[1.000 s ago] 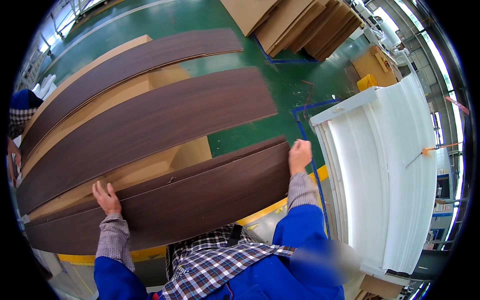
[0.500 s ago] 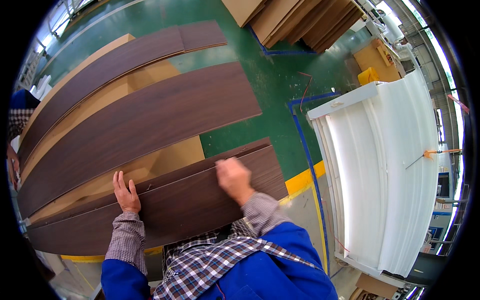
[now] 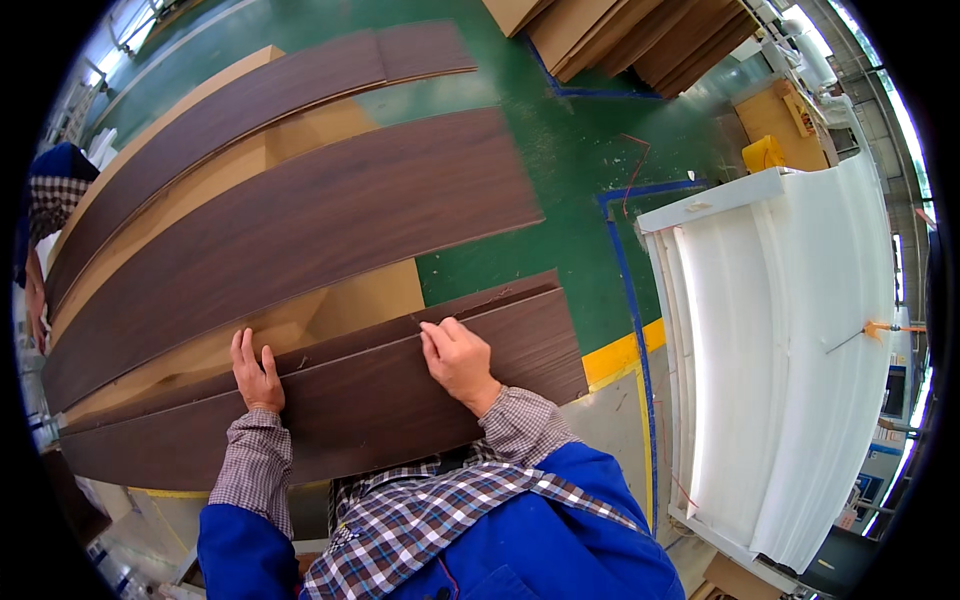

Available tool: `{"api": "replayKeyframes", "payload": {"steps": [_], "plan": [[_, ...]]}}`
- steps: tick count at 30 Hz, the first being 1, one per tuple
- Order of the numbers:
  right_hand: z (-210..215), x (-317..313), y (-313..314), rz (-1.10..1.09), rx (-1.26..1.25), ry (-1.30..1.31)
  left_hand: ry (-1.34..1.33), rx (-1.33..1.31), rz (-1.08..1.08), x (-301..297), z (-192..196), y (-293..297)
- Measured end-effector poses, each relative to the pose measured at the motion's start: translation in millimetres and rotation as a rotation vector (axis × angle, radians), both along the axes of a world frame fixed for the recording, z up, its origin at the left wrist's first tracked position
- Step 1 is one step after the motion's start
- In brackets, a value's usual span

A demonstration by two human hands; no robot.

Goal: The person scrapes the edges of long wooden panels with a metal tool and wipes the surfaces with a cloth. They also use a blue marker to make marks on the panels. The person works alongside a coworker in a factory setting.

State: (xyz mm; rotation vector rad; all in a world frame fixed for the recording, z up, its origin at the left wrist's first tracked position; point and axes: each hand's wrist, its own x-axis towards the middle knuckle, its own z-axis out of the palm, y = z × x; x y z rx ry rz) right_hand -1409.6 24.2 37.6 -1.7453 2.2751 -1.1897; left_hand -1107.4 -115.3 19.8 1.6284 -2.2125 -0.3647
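Observation:
A long dark brown wood-grain plank (image 3: 380, 400) lies nearest me, on top of a stack of the same planks. My left hand (image 3: 256, 372) rests flat on its far edge, fingers spread. My right hand (image 3: 458, 358) presses on the same far edge further right, fingers curled over the seam. Just behind it a thin strip of the plank below (image 3: 500, 292) shows. Two more dark planks lie beyond, the middle one (image 3: 300, 235) and the far one (image 3: 250, 110), resting on tan boards (image 3: 370, 300).
A white moulded panel stack (image 3: 790, 340) stands to the right, past blue and yellow floor tape (image 3: 625, 350). Brown boards (image 3: 640, 35) are piled at the top on the green floor (image 3: 560, 150). Another person's head and checked sleeve (image 3: 55, 190) are at the left rim.
My right hand has come in from the plank's right end to its middle far edge. My left hand has shifted right along the same edge.

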Motion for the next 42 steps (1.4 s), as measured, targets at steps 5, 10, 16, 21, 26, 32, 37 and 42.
{"api": "replayKeyframes", "payload": {"steps": [5, 10, 16, 21, 26, 32, 37, 42], "plan": [[0, -82, 28, -0.301, 0.088, 0.162, 0.01, 0.011, 0.027, 4, -2, 1], [-4, -210, 94, -0.722, 0.208, 0.224, -0.022, 0.018, 0.046, -2, 0, 2], [16, -138, 46, -0.391, 0.222, 0.361, 0.004, 0.027, 0.049, -1, 1, 3], [-7, -87, 39, -0.39, 0.144, 0.237, -0.016, 0.019, 0.041, -5, 4, 4], [-5, 26, 4, -0.071, 0.084, 0.057, -0.029, 0.03, 0.036, -4, 6, 4], [-2, 19, 5, -0.016, 0.091, 0.072, -0.028, 0.027, 0.005, -2, 2, 4], [-11, -170, 73, -0.614, 0.181, 0.3, -0.044, 0.023, 0.006, 0, 1, 7], [2, -165, 64, -0.499, 0.101, 0.254, -0.037, 0.024, 0.029, -1, -3, 6]]}}
